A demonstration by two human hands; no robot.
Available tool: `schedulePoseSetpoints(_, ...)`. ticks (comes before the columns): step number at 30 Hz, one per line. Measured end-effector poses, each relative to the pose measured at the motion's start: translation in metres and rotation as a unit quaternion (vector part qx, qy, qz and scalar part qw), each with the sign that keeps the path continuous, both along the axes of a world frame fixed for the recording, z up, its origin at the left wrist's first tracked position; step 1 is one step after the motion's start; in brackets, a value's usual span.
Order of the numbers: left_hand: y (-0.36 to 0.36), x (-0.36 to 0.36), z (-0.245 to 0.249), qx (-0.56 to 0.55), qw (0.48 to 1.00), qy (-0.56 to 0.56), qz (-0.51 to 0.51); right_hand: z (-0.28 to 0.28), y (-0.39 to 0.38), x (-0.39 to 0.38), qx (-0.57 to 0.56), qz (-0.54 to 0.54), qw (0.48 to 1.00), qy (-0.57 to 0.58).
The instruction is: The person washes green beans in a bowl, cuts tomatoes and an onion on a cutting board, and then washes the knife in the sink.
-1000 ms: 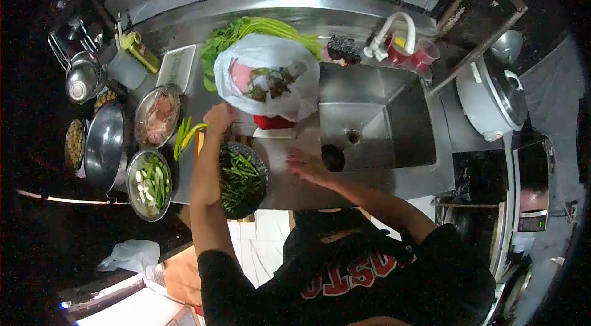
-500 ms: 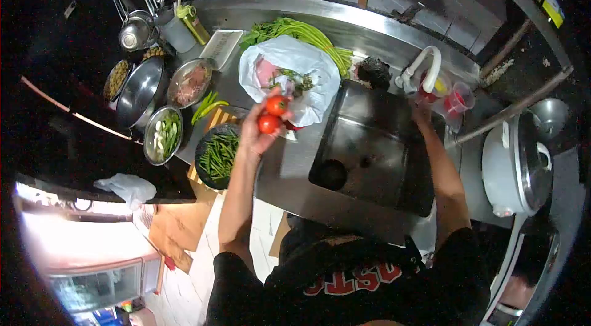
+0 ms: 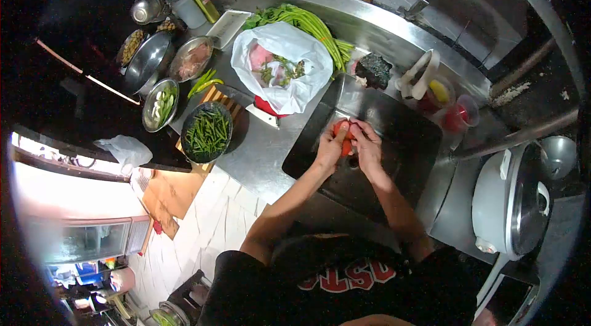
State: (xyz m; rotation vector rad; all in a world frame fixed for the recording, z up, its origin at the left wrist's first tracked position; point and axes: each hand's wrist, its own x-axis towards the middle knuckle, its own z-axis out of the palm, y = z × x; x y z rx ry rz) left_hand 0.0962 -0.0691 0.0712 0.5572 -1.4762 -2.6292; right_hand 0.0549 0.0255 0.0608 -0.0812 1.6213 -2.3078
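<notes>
Inside the dark metal sink [image 3: 400,153], my two hands meet around red tomatoes [image 3: 347,148]. My left hand [image 3: 329,149] grips them from the left, with its thumb over the top. From the other side, my right hand [image 3: 368,146] has its fingers bent round them. Parts of the tomatoes are hidden by my fingers. The white faucet [image 3: 422,73] stands at the sink's far right corner. Left of the sink, a knife [image 3: 263,115] with a wide blade and red handle lies beside a white plastic bag [image 3: 280,40] holding scraps.
A dark bowl of cut green beans [image 3: 207,133] rests on a striped wooden board [image 3: 229,103]. Leafy green stalks [image 3: 308,29] lie behind the bag. Several bowls stand at the left. A white rice cooker [image 3: 492,203] stands at the right, near plastic cups [image 3: 460,118].
My left hand has carried the tomatoes from beside the bag into the sink. My right hand has left the faucet and joined it on the tomatoes. The view has shifted.
</notes>
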Motion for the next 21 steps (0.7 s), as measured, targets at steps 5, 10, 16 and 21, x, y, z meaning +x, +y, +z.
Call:
schedulePoseSetpoints(5,0.005,0.007,-0.001,-0.012,1.0,-0.023,0.005,-0.022,0.008,-0.004,-0.024,-0.016,0.998,-0.064)
schedulePoseSetpoints(10,-0.015,0.016,-0.009,0.017,0.999,-0.007,0.044,0.008,-0.017,0.005,0.244,-0.055,0.916,0.314)
schedulePoseSetpoints(16,-0.041,0.023,0.003,-0.079,0.978,0.02,0.192,0.005,-0.056,0.011,0.143,0.057,0.97,0.19)
schedulePoseSetpoints(21,-0.049,0.026,0.001,-0.025,0.965,-0.015,0.261,0.01,-0.073,0.012,0.218,0.072,0.948,0.22)
